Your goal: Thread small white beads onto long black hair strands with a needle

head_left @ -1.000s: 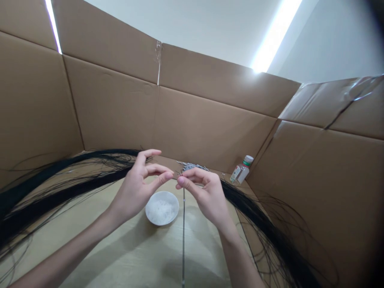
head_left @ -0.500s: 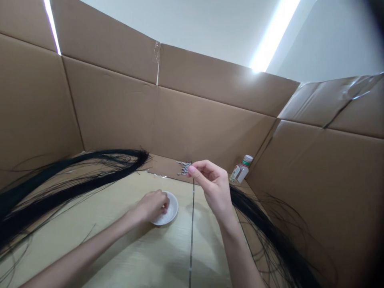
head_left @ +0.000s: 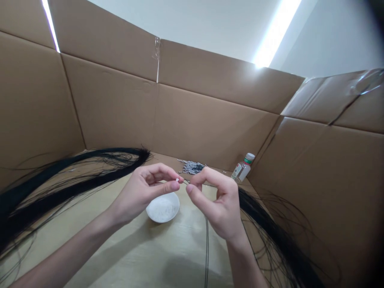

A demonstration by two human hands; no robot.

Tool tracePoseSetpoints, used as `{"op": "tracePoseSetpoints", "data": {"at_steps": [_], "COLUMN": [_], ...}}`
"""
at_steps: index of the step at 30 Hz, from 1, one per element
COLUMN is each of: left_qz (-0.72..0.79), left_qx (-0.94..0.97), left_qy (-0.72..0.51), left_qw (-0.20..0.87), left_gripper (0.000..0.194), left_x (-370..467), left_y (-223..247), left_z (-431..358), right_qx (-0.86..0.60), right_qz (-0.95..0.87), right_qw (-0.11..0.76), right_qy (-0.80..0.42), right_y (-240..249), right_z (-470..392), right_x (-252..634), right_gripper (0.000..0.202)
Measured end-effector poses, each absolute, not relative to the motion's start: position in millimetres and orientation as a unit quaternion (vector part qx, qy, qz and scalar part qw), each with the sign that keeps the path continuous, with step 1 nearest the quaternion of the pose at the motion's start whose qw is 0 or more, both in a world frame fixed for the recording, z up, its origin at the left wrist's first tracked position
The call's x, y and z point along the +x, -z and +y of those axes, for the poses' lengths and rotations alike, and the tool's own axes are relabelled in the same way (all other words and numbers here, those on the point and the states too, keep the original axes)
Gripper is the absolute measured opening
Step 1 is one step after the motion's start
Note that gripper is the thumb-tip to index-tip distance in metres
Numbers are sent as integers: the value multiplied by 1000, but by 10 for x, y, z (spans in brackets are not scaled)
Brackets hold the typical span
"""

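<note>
My left hand (head_left: 147, 190) pinches a tiny white piece (head_left: 177, 180), perhaps a bead, between thumb and index finger. Facing it, my right hand (head_left: 217, 200) has thumb and fingertips closed on a thin black cord (head_left: 207, 252). The cord's short end points toward the white piece; whether the two touch is too small to tell. Two dark strands of cord hang below my right hand toward the near edge. Under my left fingers stands a white bowl (head_left: 163, 220) with small whitish bits in it.
Behind the hands lies a heap of small silvery-black pieces (head_left: 192, 167). A clear bottle with a white cap (head_left: 242, 170) stands at the right corner. Bundles of black strands lie left (head_left: 90, 186) and right (head_left: 270, 228). Cardboard walls (head_left: 210, 120) enclose the table (head_left: 126, 256).
My left hand has come up out of the bowl with the tiny white piece. My right hand has lowered slightly and turned the cord's end toward it.
</note>
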State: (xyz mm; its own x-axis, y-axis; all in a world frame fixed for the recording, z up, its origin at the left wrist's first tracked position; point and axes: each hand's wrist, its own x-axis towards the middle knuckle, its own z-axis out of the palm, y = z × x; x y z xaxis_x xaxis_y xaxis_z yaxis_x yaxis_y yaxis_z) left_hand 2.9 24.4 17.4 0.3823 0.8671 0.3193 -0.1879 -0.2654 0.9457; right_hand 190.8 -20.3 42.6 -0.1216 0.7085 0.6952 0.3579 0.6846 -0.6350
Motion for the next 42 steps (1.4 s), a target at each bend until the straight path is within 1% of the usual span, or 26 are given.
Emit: {"op": "tracePoseSetpoints", "data": {"at_steps": [5,7,12,16,27,37,42], "left_qz": [238,221,156,105,84,93,79], "left_qx": [595,571,421,341,324,304,302], "left_qy": [-468,-462,-430,-405,-400,-404,-402], "left_qw": [609,642,784,842,853,858,861], "left_gripper": [11,12,13,14,13,18,16], "left_x": [16,34,109,153,158,158,160], "left_y": [-125,-116,-82,-19,-15,-14,-22], "left_z": [230,224,162,126,109,102,99], "right_qx": [-359,-355,-332,-323,-322,-308,-303], "right_qz": [-752,-749,-734,-743,-745,-746,-748], "right_qw": [534,541,583,581,580,588,590], "right_qy": [-143,-140,-105,-78,-69,-50,-42], "right_y": [-408,-398,-355,-333,-342,-324,-324], "right_z": [-217,-215,-229,-237,-242,-231,-232], "right_x": [1860,1842,1785,1758,1756,1749,1736], "right_gripper": [18,18,12,13,13,12,13]}}
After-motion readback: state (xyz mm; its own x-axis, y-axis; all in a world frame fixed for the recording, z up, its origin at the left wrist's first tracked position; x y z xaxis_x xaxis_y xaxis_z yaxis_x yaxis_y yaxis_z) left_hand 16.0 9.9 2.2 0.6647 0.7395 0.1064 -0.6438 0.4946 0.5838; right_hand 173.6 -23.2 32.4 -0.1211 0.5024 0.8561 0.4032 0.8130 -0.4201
